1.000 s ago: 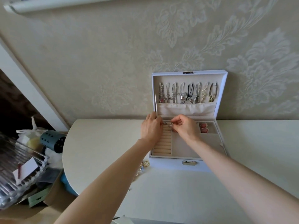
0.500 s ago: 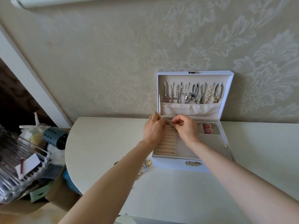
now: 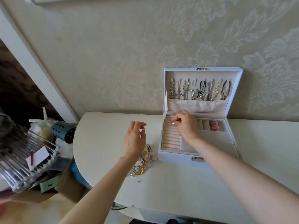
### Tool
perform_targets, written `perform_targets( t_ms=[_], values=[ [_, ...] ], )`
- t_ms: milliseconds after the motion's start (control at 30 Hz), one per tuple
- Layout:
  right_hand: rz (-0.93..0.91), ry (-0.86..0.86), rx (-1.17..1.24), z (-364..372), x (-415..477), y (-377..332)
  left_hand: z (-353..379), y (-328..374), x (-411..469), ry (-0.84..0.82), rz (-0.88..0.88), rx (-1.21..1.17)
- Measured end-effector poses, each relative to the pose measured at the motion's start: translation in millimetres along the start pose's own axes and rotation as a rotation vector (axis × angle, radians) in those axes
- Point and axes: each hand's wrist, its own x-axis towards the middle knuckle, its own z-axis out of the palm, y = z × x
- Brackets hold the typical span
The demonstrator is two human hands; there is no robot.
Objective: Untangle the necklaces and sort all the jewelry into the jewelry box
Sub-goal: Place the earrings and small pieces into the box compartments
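Note:
A white jewelry box (image 3: 178,156) stands open against the wall, with several necklaces (image 3: 199,91) hanging inside its lid. My right hand (image 3: 186,125) is over the box's ring rolls (image 3: 171,138) and pinches a small silver ring (image 3: 172,122) at the top rows. My left hand (image 3: 135,139) hovers left of the box above the table, fingers apart and empty. Below it lies a pile of loose jewelry (image 3: 145,160), gold and silver pieces. Two pink earrings (image 3: 213,125) sit in a back compartment.
The white table (image 3: 178,188) has a rounded left edge. Left of it, on the floor, are a clear ribbed organiser (image 3: 24,162), a dark blue cylinder (image 3: 63,132), bags and a cardboard box (image 3: 68,186). A tiny loose piece (image 3: 138,181) lies near the pile.
My left hand has let go and drawn back left out of the box, over the loose pile. My right hand stays over the ring rolls with the ring. The view has tilted down.

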Motion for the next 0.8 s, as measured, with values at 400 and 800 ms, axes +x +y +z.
perform_targets(
  t_ms=[400, 800],
  values=[
    [-0.164, -0.007, -0.149, -4.9, -6.9, -14.7, -45.7, -36.8, -31.1, -0.147, -0.086, -0.066],
    [-0.547, -0.659, -0.196, 20.2, -51.5, -87.1, -88.1, -63.4, -70.6, -0.242, -0.278, -0.364]
  ],
)
